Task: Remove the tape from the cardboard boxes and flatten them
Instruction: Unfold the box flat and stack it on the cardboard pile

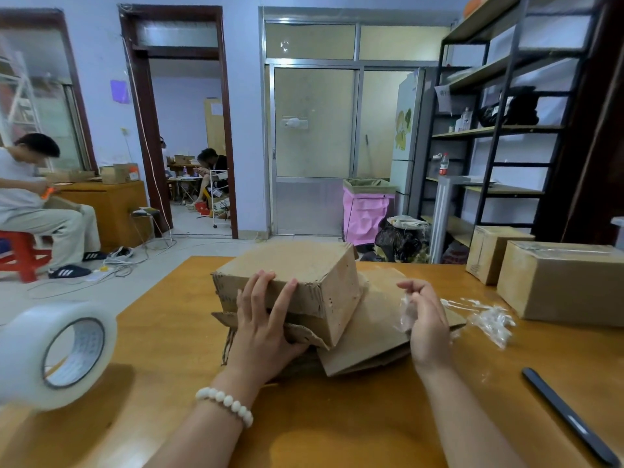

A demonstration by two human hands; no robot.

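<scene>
Head view: hands (261, 320) (427, 319) press frayed cardboard box (304, 265), pinch crinkled tape (406, 314).

1. left hand (266, 319): bare, wrist wears a bracelet (224, 405), single strand of round white beads, 7 o'clock in frame.
2. right hand (427, 319): bare, forearm bare, 5 o'clock.

My left grip (263, 319) lies palm-down, fingers spread straight, forearm reaching forward, while my right grip (427, 319) is raised beside it, fingers curled, pinching a scrap of clear tape (406, 312).
</scene>
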